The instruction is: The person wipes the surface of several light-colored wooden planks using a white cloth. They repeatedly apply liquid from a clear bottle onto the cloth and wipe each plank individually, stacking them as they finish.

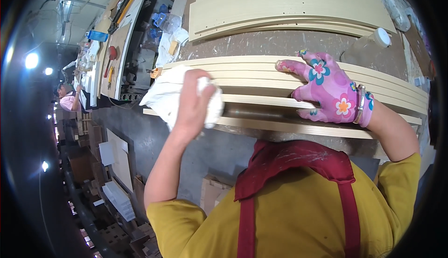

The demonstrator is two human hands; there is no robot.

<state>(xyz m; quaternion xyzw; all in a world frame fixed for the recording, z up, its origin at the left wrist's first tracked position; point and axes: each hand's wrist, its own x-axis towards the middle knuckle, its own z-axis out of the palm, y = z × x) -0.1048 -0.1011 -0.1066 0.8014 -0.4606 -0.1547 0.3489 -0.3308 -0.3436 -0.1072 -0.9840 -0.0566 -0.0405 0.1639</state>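
- Pale wooden strips (261,78) lie stacked along the grey surface (280,41).
- Left hand (193,104) clamped on a crumpled white cloth (163,94).
- Right hand (326,90), in a pink flowered glove, presses flat on the strips, fingers spread.

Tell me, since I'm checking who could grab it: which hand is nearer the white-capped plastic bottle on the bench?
Right. The gloved right hand rests flat on the stacked pale boards, just below-left of the bottle. The bare left hand, clutching a white cloth, is much farther left.
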